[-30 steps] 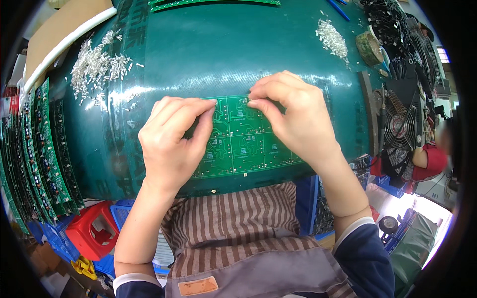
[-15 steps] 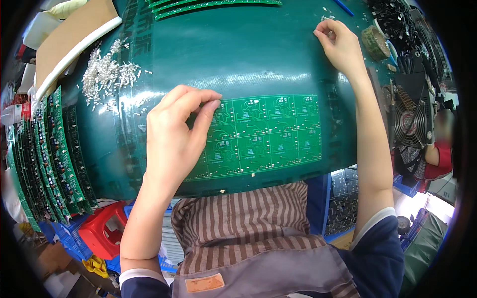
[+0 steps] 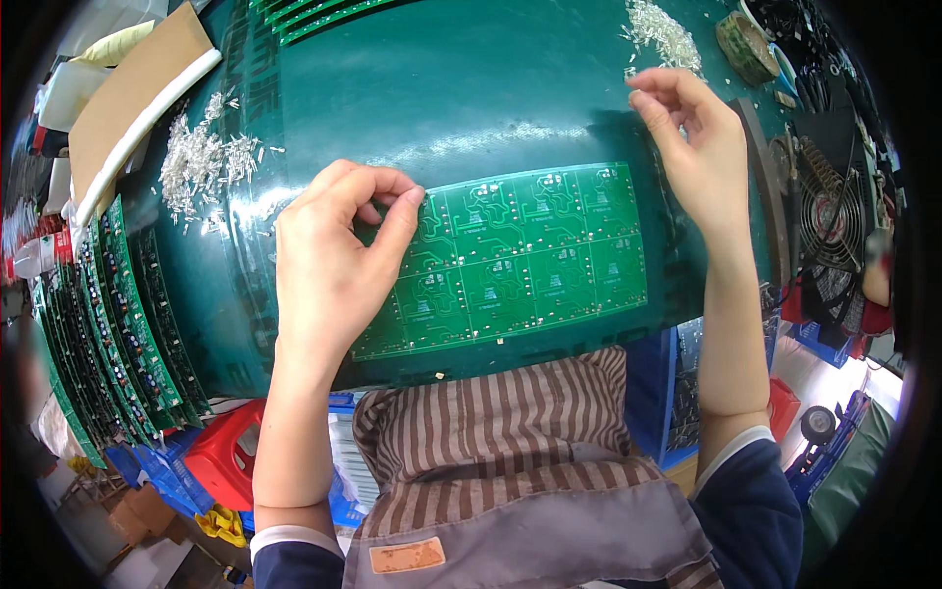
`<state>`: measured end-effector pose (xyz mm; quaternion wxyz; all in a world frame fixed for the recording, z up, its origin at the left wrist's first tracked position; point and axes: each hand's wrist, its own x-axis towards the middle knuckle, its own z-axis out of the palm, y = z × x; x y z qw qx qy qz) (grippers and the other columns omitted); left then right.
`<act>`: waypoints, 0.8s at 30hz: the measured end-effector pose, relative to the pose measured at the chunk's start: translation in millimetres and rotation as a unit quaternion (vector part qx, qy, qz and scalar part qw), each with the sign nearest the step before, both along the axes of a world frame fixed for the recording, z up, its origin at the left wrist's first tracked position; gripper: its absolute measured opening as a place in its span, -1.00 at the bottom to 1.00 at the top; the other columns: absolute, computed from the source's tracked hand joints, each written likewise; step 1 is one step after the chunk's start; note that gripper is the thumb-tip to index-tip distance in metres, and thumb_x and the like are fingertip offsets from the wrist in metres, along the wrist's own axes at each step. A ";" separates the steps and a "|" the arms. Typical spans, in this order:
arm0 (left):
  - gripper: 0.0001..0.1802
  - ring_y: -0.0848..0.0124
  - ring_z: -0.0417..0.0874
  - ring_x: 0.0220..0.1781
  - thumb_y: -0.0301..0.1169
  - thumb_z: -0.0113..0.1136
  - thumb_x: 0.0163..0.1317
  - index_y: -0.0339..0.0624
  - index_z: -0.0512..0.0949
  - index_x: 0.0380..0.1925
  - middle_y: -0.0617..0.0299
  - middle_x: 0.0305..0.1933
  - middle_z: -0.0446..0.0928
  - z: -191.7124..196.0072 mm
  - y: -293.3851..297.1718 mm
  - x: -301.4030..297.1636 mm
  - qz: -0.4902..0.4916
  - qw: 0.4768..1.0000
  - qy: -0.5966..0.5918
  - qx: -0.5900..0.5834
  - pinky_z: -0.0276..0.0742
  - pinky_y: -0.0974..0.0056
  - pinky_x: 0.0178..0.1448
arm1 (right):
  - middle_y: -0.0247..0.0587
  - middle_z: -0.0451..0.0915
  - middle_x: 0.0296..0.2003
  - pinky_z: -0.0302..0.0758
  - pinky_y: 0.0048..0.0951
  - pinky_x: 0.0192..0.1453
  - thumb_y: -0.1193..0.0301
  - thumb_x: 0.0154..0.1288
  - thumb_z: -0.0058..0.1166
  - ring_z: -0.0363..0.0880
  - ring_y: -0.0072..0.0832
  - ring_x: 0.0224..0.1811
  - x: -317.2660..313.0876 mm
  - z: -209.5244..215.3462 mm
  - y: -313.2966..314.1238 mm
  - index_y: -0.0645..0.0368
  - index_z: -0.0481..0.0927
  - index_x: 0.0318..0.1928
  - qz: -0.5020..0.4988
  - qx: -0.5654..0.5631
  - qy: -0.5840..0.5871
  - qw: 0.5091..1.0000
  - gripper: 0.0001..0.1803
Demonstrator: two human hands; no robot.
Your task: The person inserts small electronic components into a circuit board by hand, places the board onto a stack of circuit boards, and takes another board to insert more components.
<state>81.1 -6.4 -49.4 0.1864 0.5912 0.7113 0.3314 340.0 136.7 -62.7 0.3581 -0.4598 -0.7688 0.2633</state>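
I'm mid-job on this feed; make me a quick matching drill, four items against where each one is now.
Items
1. Left hand
2. Right hand
3. Green circuit board
4. Red stool

Places
A. Lying flat on the table, in front of the striped apron
B. Below the table's edge, at the lower left
C. By the right-hand pile of small clear parts
D. At the board's left part

Pairs: 1-D, 2-C, 3-A, 4-B

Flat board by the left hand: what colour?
Circuit board: green with pale pads; head view.
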 end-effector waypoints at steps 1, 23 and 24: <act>-0.92 0.41 0.55 -0.46 -0.50 0.38 0.15 -0.26 0.69 -0.36 0.19 -0.41 0.61 0.6 0.2 0.6 0.002 1.000 0.004 -0.002 0.50 0.31 -0.33 | -0.45 0.66 -0.38 0.39 -0.64 -0.26 0.49 0.31 0.24 0.41 -0.75 -0.40 0.9 -1.6 -3.5 0.22 0.70 -0.15 -0.010 -0.039 0.029 0.999 -0.87; -0.91 0.34 0.65 -0.38 -0.57 0.32 0.20 -0.22 0.71 -0.29 0.18 -0.31 0.64 4.0 1.3 -3.4 -0.075 0.997 0.020 0.018 0.53 0.31 -0.27 | -0.29 0.70 -0.40 0.54 -0.56 -0.24 0.54 0.26 0.28 0.63 -0.63 -0.37 -26.5 -2.5 -56.7 0.29 0.68 -0.26 0.048 -0.115 0.155 0.980 -0.92; -0.91 0.33 0.65 -0.38 -0.57 0.32 0.20 -0.23 0.71 -0.29 0.17 -0.32 0.63 3.6 1.2 -3.6 -0.075 0.997 0.019 0.016 0.53 0.30 -0.28 | -0.29 0.70 -0.41 0.52 -0.57 -0.27 0.53 0.25 0.28 0.62 -0.63 -0.39 -27.0 -0.2 -56.0 0.28 0.68 -0.27 0.051 -0.103 0.128 0.985 -0.92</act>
